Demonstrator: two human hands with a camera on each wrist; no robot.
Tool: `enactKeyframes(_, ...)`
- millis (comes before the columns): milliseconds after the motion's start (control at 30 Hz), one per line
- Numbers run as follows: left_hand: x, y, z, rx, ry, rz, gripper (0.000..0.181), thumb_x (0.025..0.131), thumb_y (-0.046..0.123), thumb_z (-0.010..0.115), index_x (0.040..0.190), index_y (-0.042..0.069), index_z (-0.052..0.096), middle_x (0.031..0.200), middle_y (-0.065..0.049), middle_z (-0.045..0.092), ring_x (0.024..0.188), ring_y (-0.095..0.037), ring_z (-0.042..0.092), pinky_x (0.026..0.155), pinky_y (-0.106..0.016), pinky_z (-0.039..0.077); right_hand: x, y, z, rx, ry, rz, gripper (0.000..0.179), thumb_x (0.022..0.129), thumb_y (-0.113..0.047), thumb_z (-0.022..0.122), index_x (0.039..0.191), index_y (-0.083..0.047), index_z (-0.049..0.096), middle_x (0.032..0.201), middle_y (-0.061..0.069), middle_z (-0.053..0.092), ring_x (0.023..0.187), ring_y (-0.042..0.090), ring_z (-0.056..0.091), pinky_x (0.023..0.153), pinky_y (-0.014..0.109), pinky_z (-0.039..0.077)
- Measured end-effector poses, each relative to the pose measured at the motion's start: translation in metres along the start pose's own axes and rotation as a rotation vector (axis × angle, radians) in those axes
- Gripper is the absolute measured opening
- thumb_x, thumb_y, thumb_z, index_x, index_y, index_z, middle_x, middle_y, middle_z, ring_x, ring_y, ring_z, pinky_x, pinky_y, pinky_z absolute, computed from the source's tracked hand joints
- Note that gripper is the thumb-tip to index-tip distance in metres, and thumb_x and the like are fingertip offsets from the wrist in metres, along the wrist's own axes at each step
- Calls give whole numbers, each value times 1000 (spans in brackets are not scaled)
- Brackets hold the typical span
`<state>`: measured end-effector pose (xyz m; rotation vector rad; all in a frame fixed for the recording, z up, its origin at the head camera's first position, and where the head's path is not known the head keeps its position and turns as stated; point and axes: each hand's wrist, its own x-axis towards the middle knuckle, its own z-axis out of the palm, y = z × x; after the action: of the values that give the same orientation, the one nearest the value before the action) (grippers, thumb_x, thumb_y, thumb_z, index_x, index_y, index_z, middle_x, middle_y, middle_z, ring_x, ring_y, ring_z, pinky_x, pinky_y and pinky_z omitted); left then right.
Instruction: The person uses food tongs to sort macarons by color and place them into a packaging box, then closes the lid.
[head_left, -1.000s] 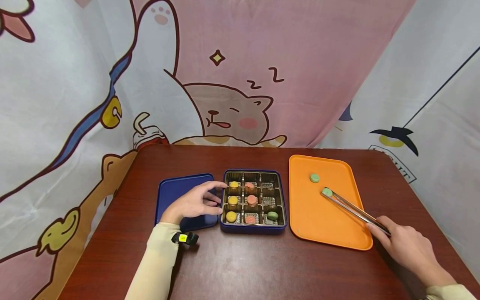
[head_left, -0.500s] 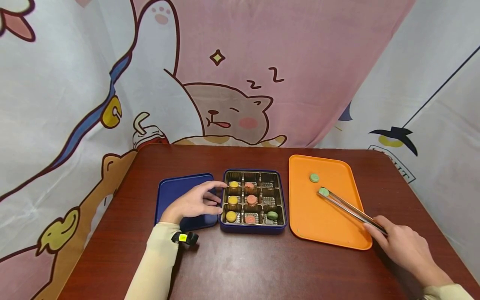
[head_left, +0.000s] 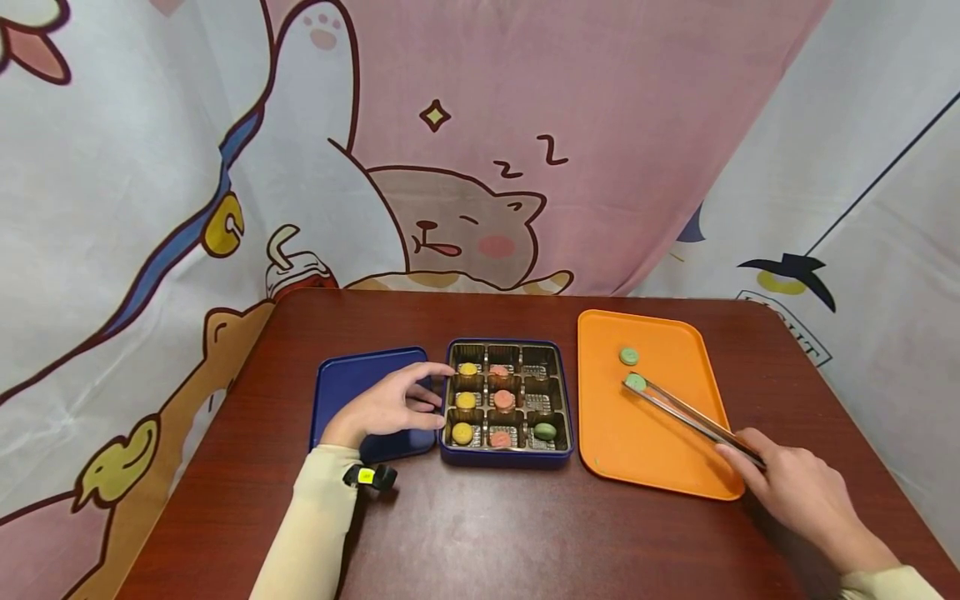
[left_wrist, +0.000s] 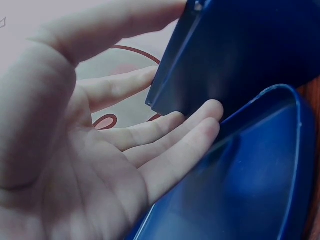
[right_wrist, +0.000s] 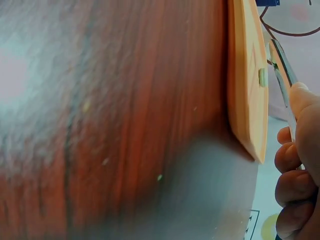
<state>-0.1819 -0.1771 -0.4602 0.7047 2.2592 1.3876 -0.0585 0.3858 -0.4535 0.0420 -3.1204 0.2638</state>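
Note:
My right hand [head_left: 798,492] grips metal tongs [head_left: 693,421], whose tips pinch a green macaron [head_left: 635,382] over the orange tray [head_left: 645,450]. A second green macaron [head_left: 629,357] lies on the tray just beyond. Left of the tray stands a blue tin box [head_left: 504,458] with a gold compartment insert. Yellow macarons [head_left: 466,401] fill its left column, pink ones [head_left: 504,400] its middle column, and one green macaron [head_left: 544,431] sits at front right. My left hand [head_left: 390,406] reaches to the box's left side, fingers fairly straight, thumb and fingertips [left_wrist: 212,107] at its wall.
The blue lid [head_left: 352,375] lies left of the box, partly under my left hand. Everything stands on a dark red-brown table [head_left: 480,525]. A printed cloth [head_left: 637,125] hangs behind the table and along its sides.
My right hand has moved slightly left, carrying the tongs and the pinched green macaron toward the tray's left part. The left hand and box have stayed in place.

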Motion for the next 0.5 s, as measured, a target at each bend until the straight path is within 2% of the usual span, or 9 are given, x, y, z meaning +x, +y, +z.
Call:
enactKeyframes(233,0,0,0,-5,3,1,74,90,22,86,154,18,51,160,-10,43,122,-30,67,103,-48,57,0,-14,-2,16,57,-50,38,103,-48,65,116,-13,67,61,-5,49,55,16,44,44,35,35)
enactKeyframes(500,0,1,1,-1,9,0,73,89,19,86,153,17,52,160,-11,44,121,-30,67,101,-46,58,2,-36,-7,49,107,-106,28,102,-45,68,108,-17,68,59,-7,49,54,14,44,44,33,34)
